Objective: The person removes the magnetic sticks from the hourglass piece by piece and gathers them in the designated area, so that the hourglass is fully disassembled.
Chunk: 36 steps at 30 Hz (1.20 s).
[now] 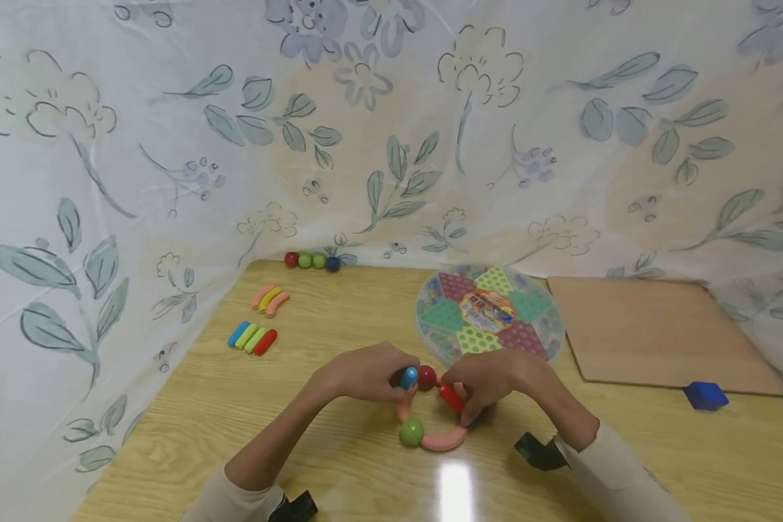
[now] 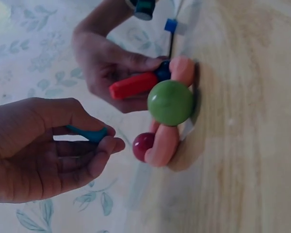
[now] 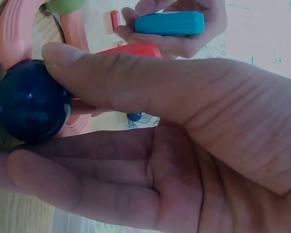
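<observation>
My left hand (image 1: 368, 370) pinches a blue stick (image 3: 169, 23) between thumb and fingers, above the left side of a ring of toy pieces. Pink curved sticks (image 1: 444, 440), a green ball (image 1: 411, 432) and a dark red ball (image 1: 426, 377) make up that ring on the table. At its right side, my right hand (image 1: 496, 373) holds a dark blue ball (image 3: 31, 102) between thumb and fingers. A red stick (image 2: 133, 86) juts up from beside this ball. The fingers partly hide where the red stick meets it.
Behind the ring lies a round Chinese checkers board (image 1: 489, 310). Spare straight sticks (image 1: 251, 338), curved sticks (image 1: 270, 299) and balls (image 1: 312, 260) are lined up at the left. A brown board (image 1: 665, 333) and a blue block (image 1: 705, 396) lie right.
</observation>
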Each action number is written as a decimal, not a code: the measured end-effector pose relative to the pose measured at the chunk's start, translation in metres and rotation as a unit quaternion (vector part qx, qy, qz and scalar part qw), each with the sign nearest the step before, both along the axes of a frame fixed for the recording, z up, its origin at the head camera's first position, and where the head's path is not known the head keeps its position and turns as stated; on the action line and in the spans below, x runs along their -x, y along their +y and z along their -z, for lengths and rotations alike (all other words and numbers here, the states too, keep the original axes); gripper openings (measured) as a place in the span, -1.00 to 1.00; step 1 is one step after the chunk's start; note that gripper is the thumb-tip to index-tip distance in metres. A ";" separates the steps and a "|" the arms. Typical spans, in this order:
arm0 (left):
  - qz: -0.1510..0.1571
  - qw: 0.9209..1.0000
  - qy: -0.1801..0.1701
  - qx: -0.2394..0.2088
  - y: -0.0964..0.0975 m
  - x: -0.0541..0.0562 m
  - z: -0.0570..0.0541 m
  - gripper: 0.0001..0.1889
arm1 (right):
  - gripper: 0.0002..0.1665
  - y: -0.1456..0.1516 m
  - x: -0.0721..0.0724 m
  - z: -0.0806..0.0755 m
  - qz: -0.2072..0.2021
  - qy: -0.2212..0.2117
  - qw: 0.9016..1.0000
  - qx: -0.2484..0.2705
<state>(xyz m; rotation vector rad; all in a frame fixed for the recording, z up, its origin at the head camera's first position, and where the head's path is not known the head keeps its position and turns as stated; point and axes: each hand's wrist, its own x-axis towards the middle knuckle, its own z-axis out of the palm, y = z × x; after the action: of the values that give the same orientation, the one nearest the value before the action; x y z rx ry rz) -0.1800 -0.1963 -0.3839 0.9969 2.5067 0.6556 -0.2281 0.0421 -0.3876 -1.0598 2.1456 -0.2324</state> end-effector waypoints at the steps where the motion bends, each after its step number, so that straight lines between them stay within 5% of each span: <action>1: -0.002 1.000 0.004 -0.003 -0.001 0.001 -0.001 -0.89 | -0.62 0.001 0.001 0.000 0.000 0.003 1.000 -0.001; 5: -0.012 1.000 0.016 -0.009 -0.006 0.003 -0.004 -0.87 | -0.69 0.003 0.002 0.000 0.004 -0.007 1.000 -0.002; 14: -0.087 0.996 -0.024 -0.002 -0.030 0.007 -0.010 -0.85 | -0.74 0.004 0.000 0.001 0.014 -0.026 1.000 0.002; 21: -0.157 0.986 -0.045 -0.031 -0.074 0.019 -0.016 -0.86 | -0.74 0.006 0.001 -0.001 0.009 -0.022 1.000 0.004; 26: -0.216 0.976 -0.015 0.017 -0.112 0.020 -0.022 -0.83 | -0.74 0.006 0.000 0.000 0.006 -0.021 1.000 0.002; 30: -0.273 0.957 -0.009 0.096 -0.137 0.020 -0.025 -0.80 | -0.74 0.007 0.000 0.000 0.025 -0.040 0.999 0.002; 36: -0.350 0.907 -0.079 0.220 -0.164 0.025 -0.013 -0.79 | -0.73 0.007 0.000 0.001 0.030 -0.046 0.998 0.002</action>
<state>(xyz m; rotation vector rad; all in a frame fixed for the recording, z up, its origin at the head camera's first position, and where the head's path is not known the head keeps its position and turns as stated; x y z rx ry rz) -0.2047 -0.3607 -0.3712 -0.1345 2.6558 0.2925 -0.2283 0.0486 -0.3889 -0.9689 2.0977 -0.3092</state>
